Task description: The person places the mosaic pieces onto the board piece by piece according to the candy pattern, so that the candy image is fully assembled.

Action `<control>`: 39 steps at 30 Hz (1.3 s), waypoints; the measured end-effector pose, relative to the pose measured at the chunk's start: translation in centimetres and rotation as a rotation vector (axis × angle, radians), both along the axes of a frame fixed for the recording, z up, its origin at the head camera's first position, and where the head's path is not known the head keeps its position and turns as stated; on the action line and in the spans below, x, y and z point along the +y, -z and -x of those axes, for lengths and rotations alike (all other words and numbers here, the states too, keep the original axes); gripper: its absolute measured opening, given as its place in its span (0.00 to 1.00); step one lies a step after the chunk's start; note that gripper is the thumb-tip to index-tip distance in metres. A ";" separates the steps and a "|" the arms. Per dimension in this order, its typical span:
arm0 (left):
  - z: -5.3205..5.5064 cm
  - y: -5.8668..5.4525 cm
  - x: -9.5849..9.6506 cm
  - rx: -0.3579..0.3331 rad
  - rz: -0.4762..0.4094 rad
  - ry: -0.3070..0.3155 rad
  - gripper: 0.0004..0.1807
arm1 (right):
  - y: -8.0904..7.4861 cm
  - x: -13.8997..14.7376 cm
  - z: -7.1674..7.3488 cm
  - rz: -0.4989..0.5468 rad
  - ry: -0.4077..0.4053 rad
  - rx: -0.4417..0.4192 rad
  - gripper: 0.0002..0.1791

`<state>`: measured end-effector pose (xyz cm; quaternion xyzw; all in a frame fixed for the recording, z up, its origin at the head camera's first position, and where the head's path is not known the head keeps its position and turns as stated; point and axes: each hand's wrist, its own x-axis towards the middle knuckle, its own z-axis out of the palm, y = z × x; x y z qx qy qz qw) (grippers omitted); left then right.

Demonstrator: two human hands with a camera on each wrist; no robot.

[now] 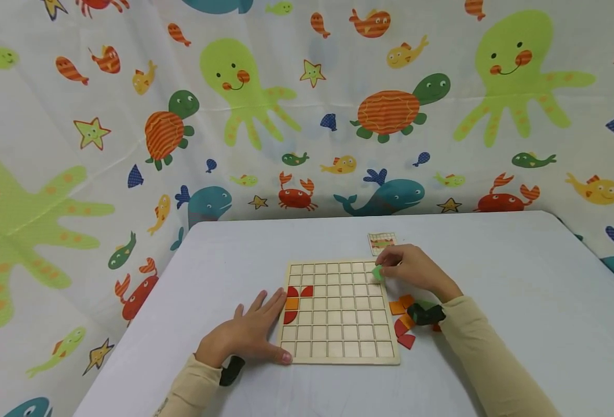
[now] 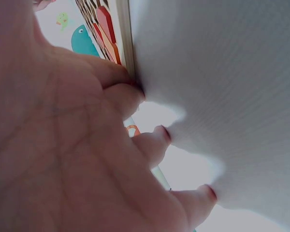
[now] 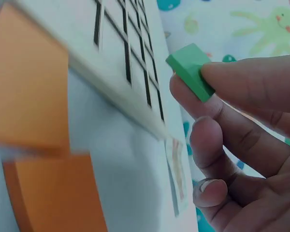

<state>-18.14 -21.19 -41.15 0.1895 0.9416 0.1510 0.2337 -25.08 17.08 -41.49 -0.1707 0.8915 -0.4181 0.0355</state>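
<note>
A wooden grid board [image 1: 338,360] lies flat on the table. Along its left side sit red quarter-round tiles [image 1: 307,291] and an orange square tile [image 1: 292,303]. My left hand [image 1: 252,333] is spread out, its fingers and thumb resting against the board's left edge; the left wrist view shows the fingertips down on the table. Between thumb and fingertips my right hand [image 1: 408,266] pinches a green tile [image 3: 191,70], over the board's upper right corner. The right wrist view shows that tile raised beside the board's edge, with the other fingers curled.
Loose orange tiles [image 1: 397,308] and red tiles [image 1: 406,340] lie right of the board, some beneath the right wrist. A small pattern card [image 1: 381,240] lies behind the board. A curtain [image 1: 317,116] printed with sea animals hangs behind the white table [image 1: 536,278].
</note>
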 end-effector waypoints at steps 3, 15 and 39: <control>0.0 0.0 0.0 -0.001 0.005 0.001 0.71 | -0.1 -0.7 -0.1 0.034 -0.011 -0.030 0.04; 0.1 -0.2 0.1 0.006 0.000 -0.001 0.71 | -0.1 -3.4 -0.6 0.168 -0.073 -0.139 0.04; 0.3 -0.1 -0.2 0.014 0.000 0.000 0.71 | 0.3 -9.0 -1.6 0.199 -0.101 -0.182 0.03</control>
